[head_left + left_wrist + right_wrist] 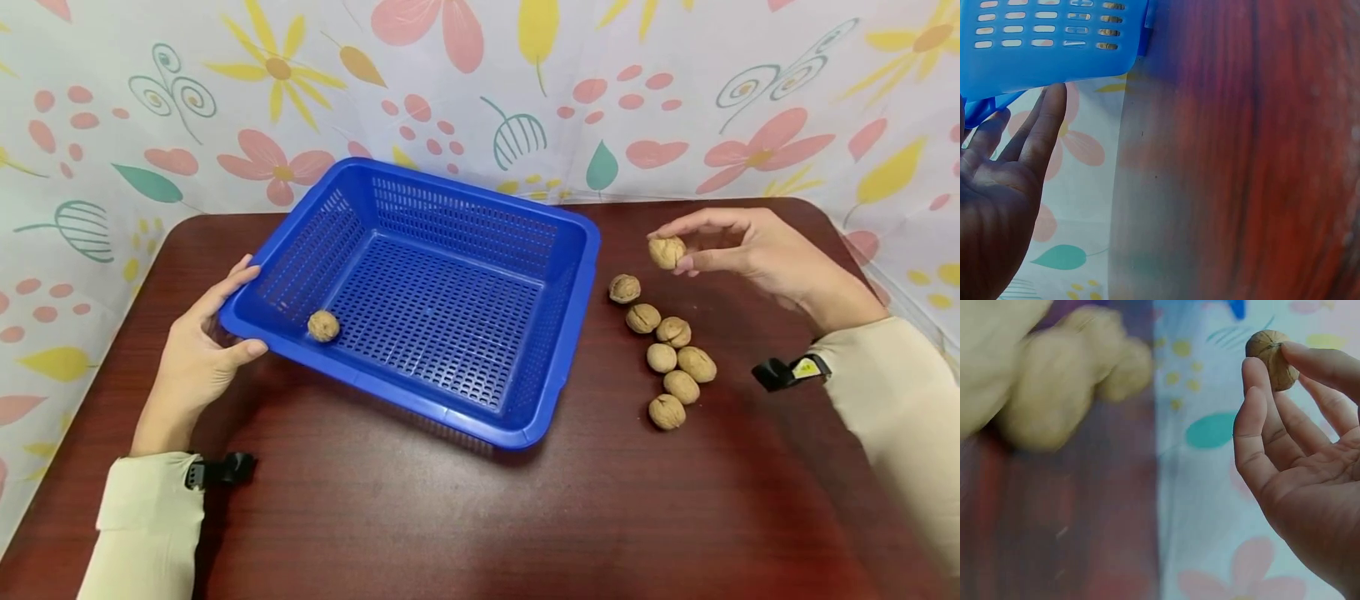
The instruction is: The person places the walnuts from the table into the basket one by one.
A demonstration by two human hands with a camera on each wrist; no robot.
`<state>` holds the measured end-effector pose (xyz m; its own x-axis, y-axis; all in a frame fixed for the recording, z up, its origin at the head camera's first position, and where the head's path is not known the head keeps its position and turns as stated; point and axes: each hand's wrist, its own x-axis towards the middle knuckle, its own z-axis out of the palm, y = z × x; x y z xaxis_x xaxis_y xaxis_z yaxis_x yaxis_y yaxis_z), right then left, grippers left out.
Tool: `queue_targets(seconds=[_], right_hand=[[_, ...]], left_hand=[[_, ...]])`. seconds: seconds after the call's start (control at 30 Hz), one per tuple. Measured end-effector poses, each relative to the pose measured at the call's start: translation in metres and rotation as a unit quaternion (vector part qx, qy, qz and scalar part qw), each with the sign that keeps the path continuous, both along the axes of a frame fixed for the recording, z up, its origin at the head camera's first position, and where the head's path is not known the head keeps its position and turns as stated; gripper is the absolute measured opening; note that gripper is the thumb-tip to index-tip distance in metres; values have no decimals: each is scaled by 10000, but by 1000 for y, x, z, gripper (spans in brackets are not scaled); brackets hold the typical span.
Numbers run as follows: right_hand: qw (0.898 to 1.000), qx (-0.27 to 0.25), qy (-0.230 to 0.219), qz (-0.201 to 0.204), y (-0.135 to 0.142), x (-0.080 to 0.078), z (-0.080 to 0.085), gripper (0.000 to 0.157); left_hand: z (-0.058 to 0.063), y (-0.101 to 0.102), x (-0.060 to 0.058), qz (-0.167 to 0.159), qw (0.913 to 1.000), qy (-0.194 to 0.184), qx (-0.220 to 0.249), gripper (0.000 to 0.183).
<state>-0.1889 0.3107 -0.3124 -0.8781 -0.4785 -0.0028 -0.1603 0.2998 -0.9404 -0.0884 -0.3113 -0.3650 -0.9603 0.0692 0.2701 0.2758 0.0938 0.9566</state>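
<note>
A blue plastic basket (438,417) with slotted walls sits on the table, one walnut (323,326) inside by its left front corner. My left hand (198,346) holds that corner, thumb at the front rim and fingers at the left rim. In the left wrist view, extended fingers (1047,128) reach up to the basket's edge. To the right of the basket, my right hand (757,254) pinches a walnut (667,252) between thumb and fingertips, raised above the table. Below that hand, several loose walnuts (682,387) lie in an uneven line.
The dark reddish-brown table (450,525) runs back to a white curtain (465,108) printed with flowers and leaves. Black straps (217,472) with small devices sit over both pale sleeves (150,517).
</note>
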Motion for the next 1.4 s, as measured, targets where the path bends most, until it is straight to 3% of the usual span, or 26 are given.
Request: queue_targets(seconds=[0.2, 0.4, 0.73, 1.0, 1.4], right_hand=[[9992, 368, 147, -83, -31, 8, 35, 36], [9958, 851, 289, 160, -79, 12, 68, 36], [9924, 201, 123, 1208, -163, 1, 99, 32], [9806, -261, -126, 1937, -227, -14, 92, 34], [9751, -668, -916, 1905, -312, -41, 48, 37]], left_hand=[[0, 0, 1, -1, 10000, -14, -3, 78], [1, 0, 1, -15, 10000, 22, 46, 78], [1, 0, 2, 27, 10000, 15, 83, 79], [2, 2, 0, -18, 9999, 39, 109, 79], [2, 2, 1, -2, 9999, 32, 109, 79]])
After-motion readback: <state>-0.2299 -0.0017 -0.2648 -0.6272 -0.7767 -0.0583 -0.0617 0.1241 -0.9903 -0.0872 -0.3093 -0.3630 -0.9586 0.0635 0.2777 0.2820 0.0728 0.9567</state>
